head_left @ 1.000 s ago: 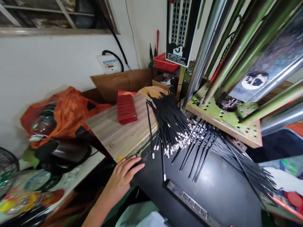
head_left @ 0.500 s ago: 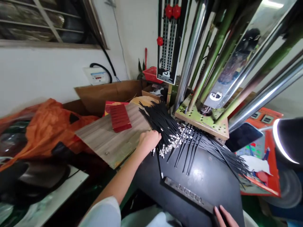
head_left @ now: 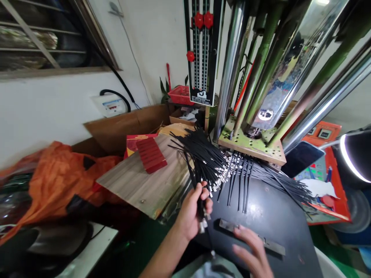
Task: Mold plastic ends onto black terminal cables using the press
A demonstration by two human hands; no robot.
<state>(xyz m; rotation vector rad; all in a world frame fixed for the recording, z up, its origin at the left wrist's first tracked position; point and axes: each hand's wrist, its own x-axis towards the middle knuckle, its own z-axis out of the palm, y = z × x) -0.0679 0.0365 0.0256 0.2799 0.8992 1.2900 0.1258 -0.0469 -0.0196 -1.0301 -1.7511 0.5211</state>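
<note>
My left hand [head_left: 188,212] is closed around a small bunch of thin black straps with silver metal ends [head_left: 202,226]; the metal ends poke out below my fist. Just beyond it lies a large pile of the same black straps [head_left: 204,148], their metal ends towards the table's middle. My right hand [head_left: 252,251] is open, fingers apart, over a slotted metal bar [head_left: 274,246] on the black table [head_left: 261,200]. The fingers cover part of the bar, and whether they touch it I cannot tell.
A press with a drilled plate [head_left: 252,146] and thick rods stands behind the table. More straps [head_left: 284,181] lie under it to the right. On the left board [head_left: 145,189] sits a dark red block [head_left: 151,155]. A lamp [head_left: 356,154] is at right.
My left hand has come back from the pile towards me with a bunch of straps. My right hand has moved left along the metal bar, which now lies at a different place.
</note>
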